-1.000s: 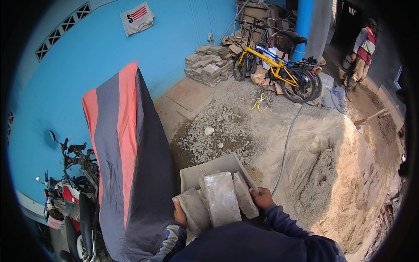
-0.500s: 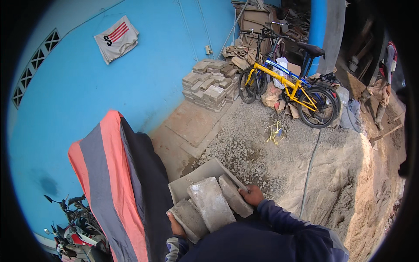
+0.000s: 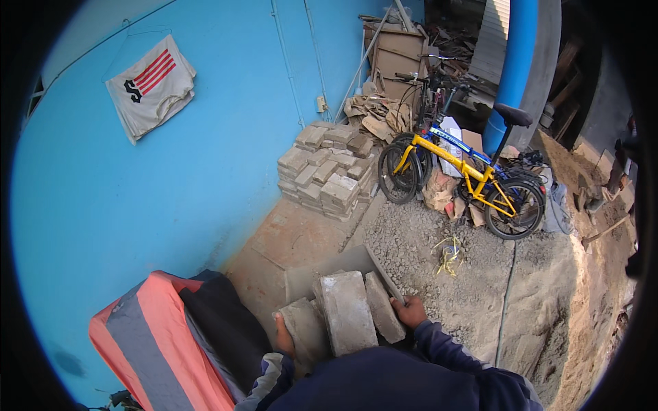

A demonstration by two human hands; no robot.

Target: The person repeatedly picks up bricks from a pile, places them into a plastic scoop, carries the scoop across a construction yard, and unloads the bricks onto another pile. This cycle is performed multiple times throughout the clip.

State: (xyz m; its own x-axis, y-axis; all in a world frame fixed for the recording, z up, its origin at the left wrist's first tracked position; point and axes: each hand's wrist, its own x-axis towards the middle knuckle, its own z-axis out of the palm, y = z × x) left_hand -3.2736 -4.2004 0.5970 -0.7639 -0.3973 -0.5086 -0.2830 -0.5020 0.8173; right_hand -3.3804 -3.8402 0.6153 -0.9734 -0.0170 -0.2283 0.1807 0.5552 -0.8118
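Several grey paving blocks [image 3: 349, 312] rest in a grey tray-like carrier [image 3: 329, 268] held against my front. The middle block lies on top, with others tilted on both sides. My right hand [image 3: 410, 312] is closed round the carrier's right rim, beside the right-hand block [image 3: 384, 306]. On the other side, my left hand [image 3: 284, 337] grips the outer edge of the left-hand block [image 3: 306, 332]; its lower fingers are hidden, and whether it also holds the carrier cannot be told. Ahead, a stack of paving blocks [image 3: 325, 168] stands against the blue wall.
A covered object [image 3: 164, 335] in red, grey and black cloth stands close on my left. Yellow and blue bicycles [image 3: 466, 175] lean at the far right of the stack. Gravel [image 3: 411, 233], a thin hose [image 3: 506, 301] and a sand heap [image 3: 548, 322] lie to the right.
I have moved forward, so the block stack and bicycles look nearer. The carrier and its blocks have come along in both hands. The motorcycles at lower left have mostly left view.
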